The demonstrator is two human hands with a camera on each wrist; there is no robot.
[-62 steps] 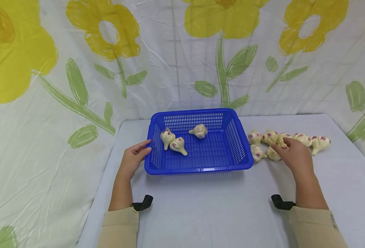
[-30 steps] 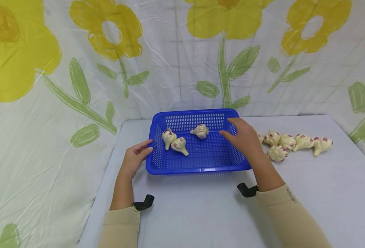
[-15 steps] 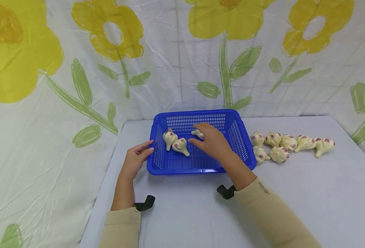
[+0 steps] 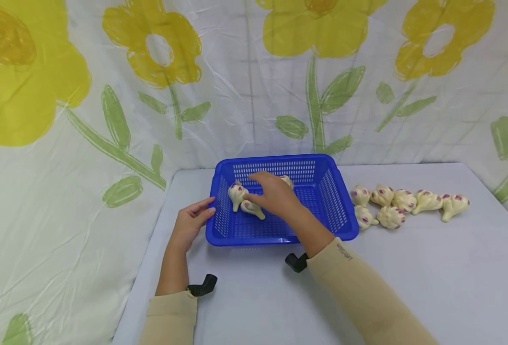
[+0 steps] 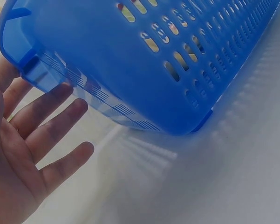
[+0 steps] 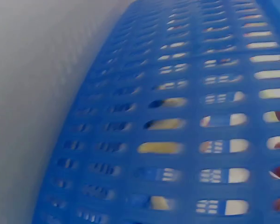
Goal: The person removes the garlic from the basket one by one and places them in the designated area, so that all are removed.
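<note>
A blue plastic basket with slotted walls stands on the table and holds 3 cream garlic bulbs with purple marks. My right hand is inside it, thumb and index finger spread beside the leftmost garlic bulb. Just below the thumb lies a second garlic bulb, partly covered by the hand. Behind the hand the third garlic bulb shows only in part. At the basket's left rim, my left hand touches the edge with extended fingers. The right wrist view shows only the basket's slotted wall, with the hand out of sight.
Several more garlic bulbs lie in two rows on the white table, right of the basket; the nearest ones sit close to its right wall. A white cloth with yellow flowers hangs behind the table.
My right hand has moved left from above the loose garlic bulbs, over the basket's right side, to the bulbs at its left. My left hand stays at the rim.
</note>
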